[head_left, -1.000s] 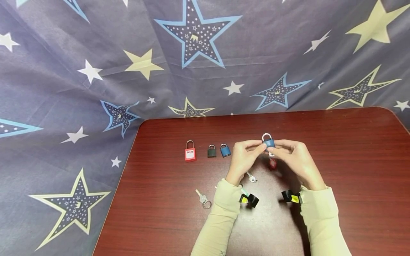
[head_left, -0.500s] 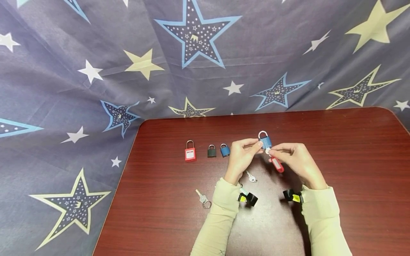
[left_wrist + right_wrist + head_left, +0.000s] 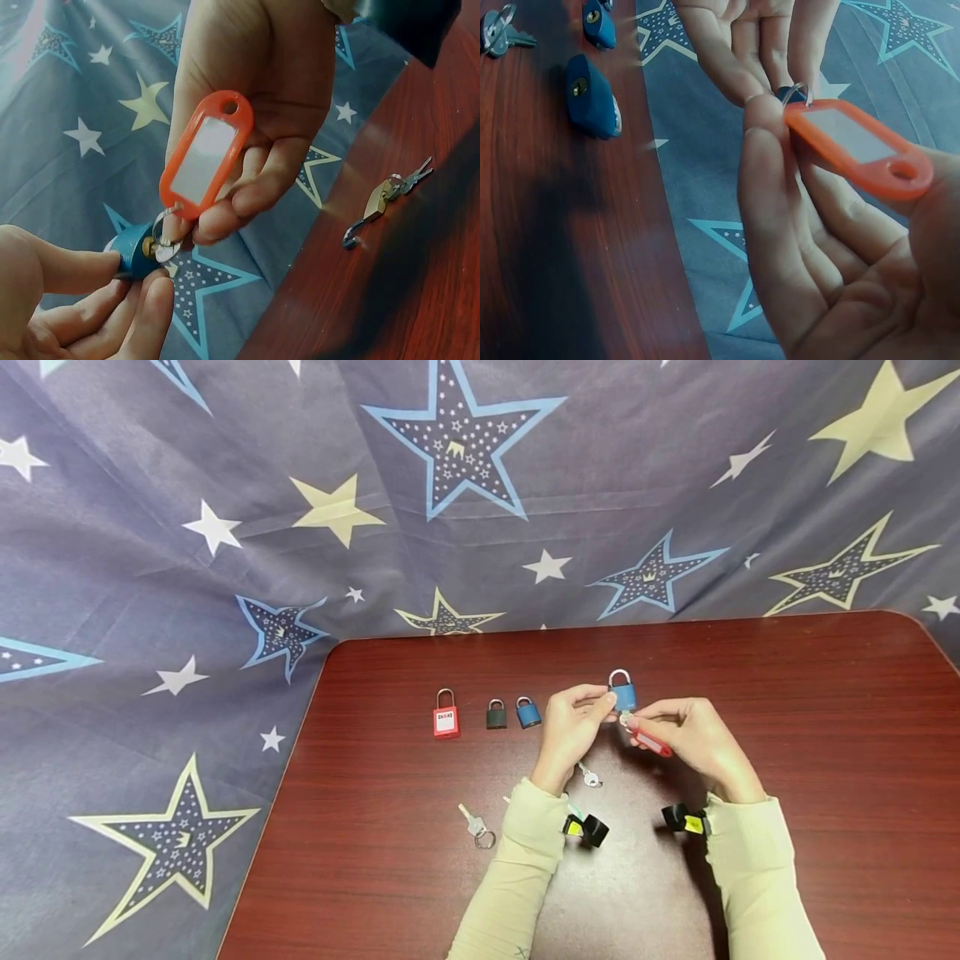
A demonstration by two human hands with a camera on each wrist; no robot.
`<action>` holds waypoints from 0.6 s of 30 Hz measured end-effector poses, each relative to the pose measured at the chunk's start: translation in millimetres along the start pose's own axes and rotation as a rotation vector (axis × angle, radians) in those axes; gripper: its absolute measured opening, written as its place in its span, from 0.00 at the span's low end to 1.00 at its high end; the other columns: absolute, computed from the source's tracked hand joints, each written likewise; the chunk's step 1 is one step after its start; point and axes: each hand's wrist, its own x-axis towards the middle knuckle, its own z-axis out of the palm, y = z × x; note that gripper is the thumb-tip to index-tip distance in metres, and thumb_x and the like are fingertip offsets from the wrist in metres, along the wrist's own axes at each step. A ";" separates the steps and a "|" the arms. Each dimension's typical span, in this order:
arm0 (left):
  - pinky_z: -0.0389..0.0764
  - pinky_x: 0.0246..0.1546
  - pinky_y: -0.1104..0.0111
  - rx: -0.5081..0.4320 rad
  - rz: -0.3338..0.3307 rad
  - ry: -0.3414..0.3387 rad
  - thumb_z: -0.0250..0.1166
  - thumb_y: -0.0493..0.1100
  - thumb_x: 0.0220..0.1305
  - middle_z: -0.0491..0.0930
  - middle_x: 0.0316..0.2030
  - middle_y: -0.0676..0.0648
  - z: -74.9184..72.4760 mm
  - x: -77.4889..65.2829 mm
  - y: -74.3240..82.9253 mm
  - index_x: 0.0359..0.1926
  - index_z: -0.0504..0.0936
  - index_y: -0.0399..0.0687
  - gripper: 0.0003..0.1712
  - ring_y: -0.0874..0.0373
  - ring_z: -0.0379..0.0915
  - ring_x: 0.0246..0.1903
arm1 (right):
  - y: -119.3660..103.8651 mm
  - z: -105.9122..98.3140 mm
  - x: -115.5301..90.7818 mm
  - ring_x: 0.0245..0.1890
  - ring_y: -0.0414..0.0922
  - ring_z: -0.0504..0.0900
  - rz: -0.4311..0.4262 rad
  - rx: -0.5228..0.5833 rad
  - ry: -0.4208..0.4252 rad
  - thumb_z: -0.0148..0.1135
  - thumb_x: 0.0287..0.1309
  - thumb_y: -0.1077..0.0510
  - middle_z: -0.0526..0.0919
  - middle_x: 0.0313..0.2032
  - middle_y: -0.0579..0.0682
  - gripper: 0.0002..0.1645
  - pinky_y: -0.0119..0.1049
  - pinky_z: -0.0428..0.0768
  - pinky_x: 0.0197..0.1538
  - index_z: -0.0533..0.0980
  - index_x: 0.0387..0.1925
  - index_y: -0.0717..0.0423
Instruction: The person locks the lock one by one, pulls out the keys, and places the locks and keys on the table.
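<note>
My left hand (image 3: 573, 727) pinches the body of a blue padlock (image 3: 622, 697), whose silver shackle points away from me above the table. In the left wrist view the padlock's brass keyhole (image 3: 148, 246) faces the camera, with a silver key (image 3: 166, 251) right at it. My right hand (image 3: 693, 739) pinches the key by its head. A red key tag (image 3: 208, 154) with a white label hangs from the key's ring. In the right wrist view the tag (image 3: 855, 146) lies across my right hand, and the padlock is mostly hidden behind fingers.
To the left on the table (image 3: 360, 777) stand a red padlock (image 3: 446, 720), a dark padlock (image 3: 496, 716) and another blue padlock (image 3: 528, 713). Nearer are a key on a ring (image 3: 477, 827) and a loose key (image 3: 590, 776). Behind hangs a star-patterned cloth (image 3: 480, 552).
The padlock has shifted slightly left. My right hand has gone from the padlock's body to the key below it, and the red tag has swung outward to the right.
</note>
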 end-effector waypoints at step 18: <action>0.78 0.38 0.55 -0.022 0.019 -0.013 0.66 0.44 0.54 0.82 0.31 0.42 0.7 -0.3 1.1 0.39 0.81 0.37 0.15 0.49 0.80 0.31 | 2.6 -1.4 -0.1 0.27 0.43 0.81 -0.037 0.003 -0.015 0.64 0.50 0.45 0.83 0.26 0.53 0.21 0.33 0.77 0.30 0.81 0.35 0.59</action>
